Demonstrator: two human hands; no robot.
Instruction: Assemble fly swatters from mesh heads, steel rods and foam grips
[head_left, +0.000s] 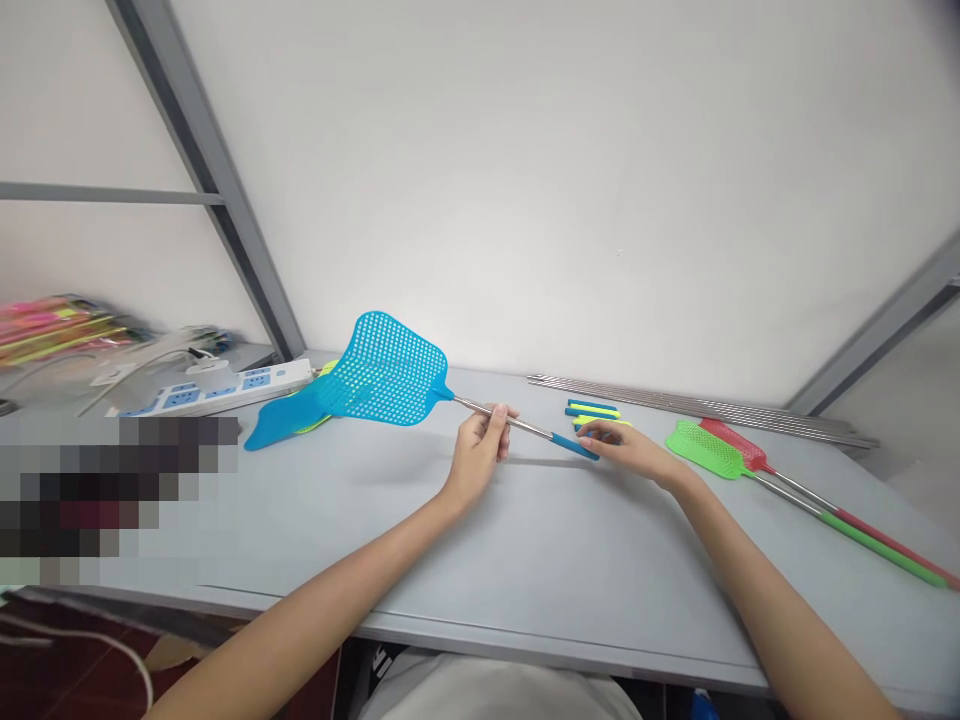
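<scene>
A blue fly swatter (397,370) with a perforated head is held above the table, its head toward the left. My left hand (478,448) is closed around its metal shaft. At the other end, the fingertips of my right hand (622,450) meet the short blue grip (574,445), with the fingers loosely curled. Just behind my right hand lie several short blue and yellow grips (592,407), partly hidden by it. Blue swatter heads (277,422) rest on the table at the left, with yellow-green edges showing beneath.
Thin metal rods (637,393) lie along the wall. A green fly swatter (705,450) and a red fly swatter (739,445) lie at the right. A white power strip (277,378) and colourful bundles (60,325) are on the left. The grey table (450,580) has metal frame posts beside it.
</scene>
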